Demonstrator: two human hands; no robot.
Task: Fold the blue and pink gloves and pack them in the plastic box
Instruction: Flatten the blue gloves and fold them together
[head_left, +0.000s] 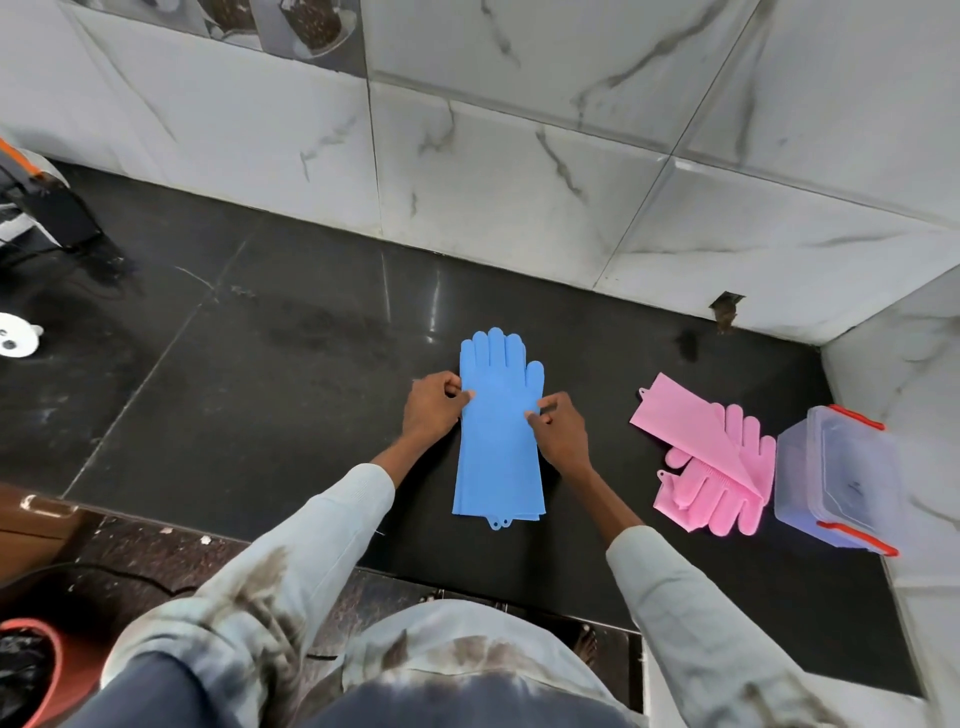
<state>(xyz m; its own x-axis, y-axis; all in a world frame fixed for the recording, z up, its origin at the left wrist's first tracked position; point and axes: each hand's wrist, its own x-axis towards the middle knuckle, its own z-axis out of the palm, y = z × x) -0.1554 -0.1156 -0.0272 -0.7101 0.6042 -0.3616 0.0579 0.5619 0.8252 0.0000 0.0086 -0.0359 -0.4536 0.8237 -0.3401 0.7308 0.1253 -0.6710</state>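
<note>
The blue gloves (498, 441) lie stacked flat on the black counter (260, 389), fingers pointing toward the wall and cuffs toward me. My left hand (434, 408) pinches their left edge at the palm. My right hand (558, 428) pinches the right edge just below the thumb. The pink gloves (711, 467) lie in a loose crossed pile to the right, one cuff pointing up-left. The clear plastic box (836, 478) with red clips stands closed at the far right, touching the pink pile.
A marble-tiled wall (519, 182) runs behind the counter and turns along its right side. A dark appliance (47, 208) and a white round object (15, 335) sit at the far left. An orange bucket (31, 670) is on the floor at lower left.
</note>
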